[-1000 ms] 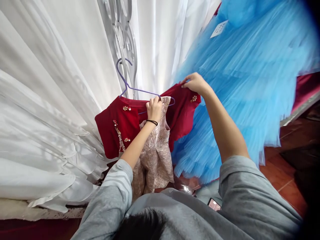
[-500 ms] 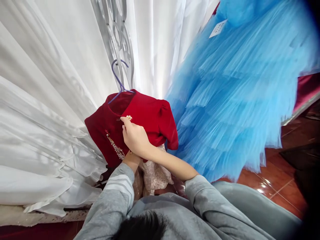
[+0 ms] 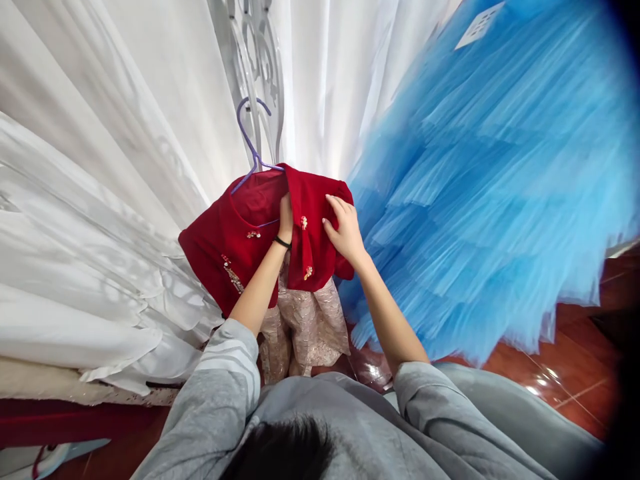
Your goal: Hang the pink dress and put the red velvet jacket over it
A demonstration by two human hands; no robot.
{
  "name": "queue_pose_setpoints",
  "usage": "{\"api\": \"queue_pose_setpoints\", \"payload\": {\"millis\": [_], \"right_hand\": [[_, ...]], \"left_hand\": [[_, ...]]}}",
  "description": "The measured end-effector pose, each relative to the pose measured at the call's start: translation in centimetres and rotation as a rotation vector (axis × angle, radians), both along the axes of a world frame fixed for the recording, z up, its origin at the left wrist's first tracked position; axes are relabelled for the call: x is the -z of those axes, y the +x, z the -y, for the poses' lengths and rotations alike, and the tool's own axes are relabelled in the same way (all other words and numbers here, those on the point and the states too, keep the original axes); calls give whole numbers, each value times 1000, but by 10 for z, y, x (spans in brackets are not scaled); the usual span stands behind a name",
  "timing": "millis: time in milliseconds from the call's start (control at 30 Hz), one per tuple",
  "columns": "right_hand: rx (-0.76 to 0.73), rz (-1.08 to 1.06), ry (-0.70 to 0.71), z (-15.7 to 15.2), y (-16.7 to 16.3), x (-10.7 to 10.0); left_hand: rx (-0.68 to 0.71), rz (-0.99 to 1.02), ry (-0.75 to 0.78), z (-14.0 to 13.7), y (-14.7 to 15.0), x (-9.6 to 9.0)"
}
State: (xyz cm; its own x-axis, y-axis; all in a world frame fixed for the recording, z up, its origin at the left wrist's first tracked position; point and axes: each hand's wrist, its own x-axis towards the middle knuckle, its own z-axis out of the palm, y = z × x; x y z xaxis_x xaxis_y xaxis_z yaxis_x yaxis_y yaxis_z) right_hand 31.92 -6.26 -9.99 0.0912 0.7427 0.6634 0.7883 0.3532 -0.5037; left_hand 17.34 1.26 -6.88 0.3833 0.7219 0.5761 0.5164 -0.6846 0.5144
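Observation:
A red velvet jacket (image 3: 320, 190) with short sleeves hangs on a purple hanger (image 3: 254, 155), its front parted. My left hand (image 3: 286, 219), with a black band at the wrist, reaches into the opening behind the right front panel; its fingers are mostly hidden by the cloth. On the outside of that panel, near the sleeve, my right hand (image 3: 346, 230) rests with fingers apart. Beaded ornaments (image 3: 305, 223) sit along the panel edges. A pale pink, shiny skirt (image 3: 315, 320) hangs beneath the jacket.
The hanger hooks on an ornate grey metal stand (image 3: 250, 60). White curtains (image 3: 150, 100) fall behind and left. A large blue tulle dress (image 3: 480, 167) with a white tag (image 3: 480, 25) fills the right. The floor has red-brown tiles (image 3: 575, 360).
My hands, crossed over the jacket front before, are now apart. The left has gone inside the opening; the right has moved toward the sleeve. The front has parted, and the view has shifted.

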Motion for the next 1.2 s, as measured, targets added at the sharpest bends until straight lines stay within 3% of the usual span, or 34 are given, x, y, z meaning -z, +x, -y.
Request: {"api": "queue_pose_setpoints", "payload": {"millis": [133, 267, 400, 500, 667, 800, 900, 1000, 1133, 1200], "right_hand": [[-82, 78, -153, -5, 6, 4], [78, -68, -115, 29, -39, 3], [63, -135, -229, 53, -100, 15], [55, -113, -316, 42, -126, 34], [90, -139, -319, 11, -123, 55], [106, -335, -316, 23, -101, 37], [76, -512, -142, 49, -103, 16], [-101, -528, -78, 56, -133, 13], [-471, -427, -302, 14, -177, 40], [-576, -377, -399, -6, -188, 59]], "left_hand": [[-151, -30, 152, 28, -61, -17], [-208, -469, 344, 60, -113, -23], [-218, -869, 389, 59, -127, -19], [-196, -1048, 325, 51, -127, -33], [-134, -908, 457, 42, -114, -70], [-151, -906, 359, 30, -93, -63], [-185, -936, 272, 22, -82, -56], [-222, -881, 245, 17, -77, -63], [-204, -821, 219, 9, -76, -72], [-186, -790, 218, 4, -78, -69]]}}
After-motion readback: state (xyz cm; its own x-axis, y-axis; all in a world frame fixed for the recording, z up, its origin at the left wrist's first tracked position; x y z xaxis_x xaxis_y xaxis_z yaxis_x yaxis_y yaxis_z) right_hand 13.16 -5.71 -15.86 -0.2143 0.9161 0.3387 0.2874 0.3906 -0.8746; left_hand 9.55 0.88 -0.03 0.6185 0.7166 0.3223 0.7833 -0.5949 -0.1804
